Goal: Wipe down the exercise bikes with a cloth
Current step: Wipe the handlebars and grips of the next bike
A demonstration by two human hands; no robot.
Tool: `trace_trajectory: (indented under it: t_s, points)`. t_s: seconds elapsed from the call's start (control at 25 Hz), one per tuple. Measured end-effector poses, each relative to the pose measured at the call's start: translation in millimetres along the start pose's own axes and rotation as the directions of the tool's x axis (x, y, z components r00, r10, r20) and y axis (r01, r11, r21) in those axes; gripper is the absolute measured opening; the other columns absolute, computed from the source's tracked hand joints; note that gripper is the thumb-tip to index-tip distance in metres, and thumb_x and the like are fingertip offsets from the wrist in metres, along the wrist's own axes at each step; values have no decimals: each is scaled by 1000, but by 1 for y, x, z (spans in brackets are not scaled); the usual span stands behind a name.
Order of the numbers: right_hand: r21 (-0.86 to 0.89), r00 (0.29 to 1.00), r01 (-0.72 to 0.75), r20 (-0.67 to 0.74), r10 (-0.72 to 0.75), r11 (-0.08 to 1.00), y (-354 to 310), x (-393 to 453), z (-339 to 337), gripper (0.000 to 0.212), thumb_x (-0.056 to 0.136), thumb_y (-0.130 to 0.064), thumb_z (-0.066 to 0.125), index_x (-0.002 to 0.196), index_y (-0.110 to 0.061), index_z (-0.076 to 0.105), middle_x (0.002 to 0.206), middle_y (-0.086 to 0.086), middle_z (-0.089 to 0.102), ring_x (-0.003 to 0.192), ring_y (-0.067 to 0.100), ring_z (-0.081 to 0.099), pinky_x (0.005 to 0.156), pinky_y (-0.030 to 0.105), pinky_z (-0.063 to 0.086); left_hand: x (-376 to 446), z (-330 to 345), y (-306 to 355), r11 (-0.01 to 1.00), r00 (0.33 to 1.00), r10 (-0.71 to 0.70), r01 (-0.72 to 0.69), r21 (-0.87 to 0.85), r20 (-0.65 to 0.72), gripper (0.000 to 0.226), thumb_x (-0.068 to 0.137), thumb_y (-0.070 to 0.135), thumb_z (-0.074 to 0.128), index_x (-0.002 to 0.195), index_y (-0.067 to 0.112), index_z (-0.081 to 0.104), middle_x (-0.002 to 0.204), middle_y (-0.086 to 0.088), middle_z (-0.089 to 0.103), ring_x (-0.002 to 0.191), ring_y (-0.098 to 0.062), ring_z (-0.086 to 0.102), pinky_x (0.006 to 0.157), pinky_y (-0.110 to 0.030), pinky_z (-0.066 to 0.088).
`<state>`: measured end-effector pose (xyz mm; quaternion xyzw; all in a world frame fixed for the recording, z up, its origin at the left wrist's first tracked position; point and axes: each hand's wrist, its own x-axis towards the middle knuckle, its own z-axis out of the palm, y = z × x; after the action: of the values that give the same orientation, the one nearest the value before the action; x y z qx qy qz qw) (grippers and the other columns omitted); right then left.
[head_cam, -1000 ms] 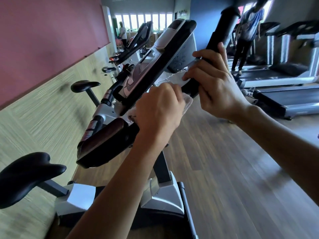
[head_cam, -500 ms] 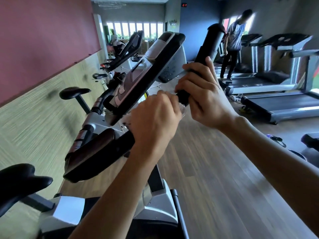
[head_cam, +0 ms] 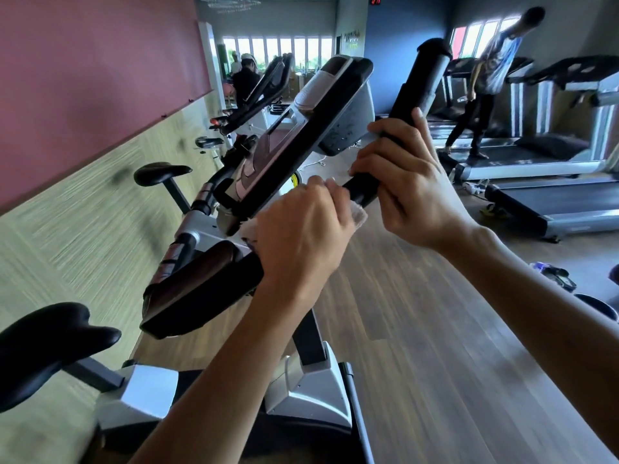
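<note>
The nearest exercise bike's console (head_cam: 301,139) tilts up at the centre, with black handlebars on both sides. My right hand (head_cam: 408,182) grips the upright black handlebar (head_cam: 420,85) around its lower part. My left hand (head_cam: 301,236) is wrapped round the bar just below it and holds a white cloth (head_cam: 358,216) against the bar; only the cloth's edges show past my fingers. The bike's black saddle (head_cam: 47,346) is at lower left, its silver frame (head_cam: 301,390) below my arms.
Further exercise bikes (head_cam: 160,172) stand in a row along the left wall. Treadmills (head_cam: 552,202) line the right side, and a person (head_cam: 485,78) stands on one. Another person (head_cam: 246,78) is far back by the windows. Wooden floor (head_cam: 435,346) runs between the rows.
The view has shifted a little, showing more of the handlebar top. My left hand has slid slightly along the bar with the cloth; my right hand keeps its grip.
</note>
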<state>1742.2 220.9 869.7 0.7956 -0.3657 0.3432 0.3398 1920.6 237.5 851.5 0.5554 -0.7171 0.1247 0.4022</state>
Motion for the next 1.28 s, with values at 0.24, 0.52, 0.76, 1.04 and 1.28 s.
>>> trace_trajectory:
  t_s: [0.24, 0.52, 0.76, 1.04, 1.28]
  points:
    - [32, 1000, 16, -11, -16, 999, 5, -2, 2, 30, 94, -2, 46, 109, -5, 72, 111, 9, 68, 129, 40, 52, 120, 59, 20, 0, -7, -41, 976, 976, 215, -215, -17, 25, 51, 106, 37, 31, 70, 14, 58, 52, -6, 56, 42, -32, 57, 42, -30, 44]
    - [84, 989, -122, -69, 128, 989, -14, 3, 13, 30, 84, -1, 49, 94, -9, 76, 98, 2, 72, 123, 38, 51, 113, 70, 19, 50, -46, -71, 981, 988, 127, -138, -138, -84, 57, 105, 40, 39, 53, 18, 38, 42, 8, 38, 36, -16, 39, 44, -28, 25]
    - [24, 889, -456, -26, 456, 890, -74, 24, 35, 21, 90, -23, 53, 93, -29, 73, 105, -12, 71, 116, 19, 55, 122, 37, 17, 58, -69, -142, 910, 961, 274, -246, -334, 40, 60, 106, 44, 39, 55, 14, 44, 41, 4, 38, 38, -16, 42, 44, -28, 22]
    - [-82, 706, -708, -56, 706, 702, -111, 36, 49, 23, 90, -29, 57, 104, -28, 75, 129, -11, 63, 129, 23, 41, 112, 32, 25, -4, -52, -138, 845, 803, 412, -159, -511, 431, 59, 96, 68, 25, 111, 27, 65, 115, 8, 66, 110, -13, 58, 99, -43, 45]
    - [-155, 679, -730, -51, 733, 666, -120, 28, 53, 27, 95, -27, 53, 113, -26, 74, 148, -3, 52, 144, 25, 30, 119, 54, 23, -32, -67, -176, 808, 725, 541, -309, -501, 425, 83, 98, 64, 9, 163, 12, 15, 170, -7, 13, 157, -15, 8, 125, -27, 5]
